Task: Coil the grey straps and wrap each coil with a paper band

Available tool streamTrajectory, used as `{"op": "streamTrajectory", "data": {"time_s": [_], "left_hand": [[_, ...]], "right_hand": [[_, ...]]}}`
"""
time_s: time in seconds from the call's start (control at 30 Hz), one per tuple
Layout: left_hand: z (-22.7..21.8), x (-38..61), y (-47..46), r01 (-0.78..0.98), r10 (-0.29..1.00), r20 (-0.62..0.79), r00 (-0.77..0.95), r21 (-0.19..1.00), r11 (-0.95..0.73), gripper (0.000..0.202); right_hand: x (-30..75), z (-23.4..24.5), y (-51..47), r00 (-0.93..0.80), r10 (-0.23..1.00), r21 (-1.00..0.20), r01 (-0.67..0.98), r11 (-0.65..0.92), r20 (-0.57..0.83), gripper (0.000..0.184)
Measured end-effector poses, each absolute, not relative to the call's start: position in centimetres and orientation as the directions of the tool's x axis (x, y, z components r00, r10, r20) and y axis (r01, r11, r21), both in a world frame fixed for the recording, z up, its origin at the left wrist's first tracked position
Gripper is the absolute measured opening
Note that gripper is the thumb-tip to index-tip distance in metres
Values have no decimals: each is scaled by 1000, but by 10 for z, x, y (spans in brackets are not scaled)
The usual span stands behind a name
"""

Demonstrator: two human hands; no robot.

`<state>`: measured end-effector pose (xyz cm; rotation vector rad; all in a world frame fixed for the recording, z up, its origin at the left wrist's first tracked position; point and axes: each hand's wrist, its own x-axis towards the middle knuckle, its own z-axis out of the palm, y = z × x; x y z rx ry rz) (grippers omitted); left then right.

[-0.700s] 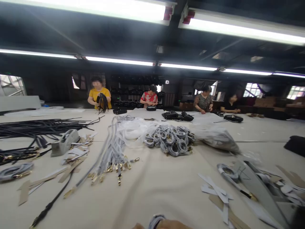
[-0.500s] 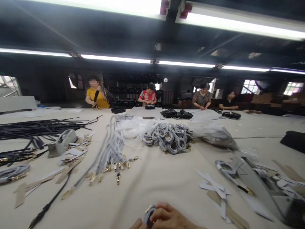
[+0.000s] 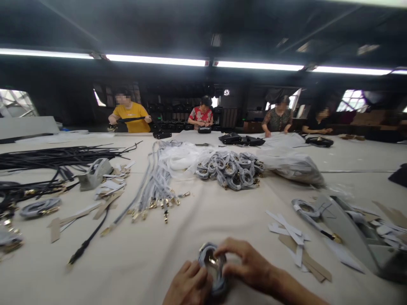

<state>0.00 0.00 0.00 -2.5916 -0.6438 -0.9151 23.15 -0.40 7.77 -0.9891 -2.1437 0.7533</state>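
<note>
The big cloth-covered table [image 3: 197,237] runs the whole width of the room, and everything here sits somewhere on it. Along its far edge four other people are busy with black straps and bags. Out toward the middle of the table lies a pile of coiled grey straps [image 3: 233,169] against a clear plastic bag [image 3: 292,167]; left of that pile a bunch of loose grey straps [image 3: 152,186] fans out, brass clips toward me. Further left are black straps [image 3: 54,156], a tape dispenser [image 3: 94,173] and scattered paper strips [image 3: 104,199]; more strips [image 3: 288,231] lie at the near right.

At the near edge of the table, both hands are closed on one coiled grey strap [image 3: 211,264] with a brass clip showing in its centre. By the look of it, the coil is being wound tight or tidied; I'd judge it next needs something to bind it, with the grip kept firm so the loops don't spring open.

The left hand [image 3: 189,288] cups the coil from below and the side, fingers curled. The right hand [image 3: 246,264] reaches in from the right, arched over the top, fingertips pinching the rim.
</note>
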Motion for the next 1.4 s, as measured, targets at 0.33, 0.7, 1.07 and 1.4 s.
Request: {"op": "streamTrajectory", "data": {"time_s": [0.33, 0.7, 1.07, 1.4], "left_hand": [[6, 27, -5, 528, 525, 584, 619, 186, -829, 22], [21, 12, 8, 466, 524, 396, 754, 240, -851, 14], [21, 13, -2, 531, 459, 571, 681, 47, -846, 17], [2, 33, 5, 536, 395, 785, 476, 97, -838, 19]], "right_hand": [[170, 84, 40, -374, 914, -383, 830, 405, 155, 71], [170, 41, 57, -417, 909, -412, 824, 388, 23, 64], [171, 50, 30, -197, 943, -454, 837, 305, 269, 59], [334, 82, 10, 182, 925, -330, 942, -66, 333, 41]]}}
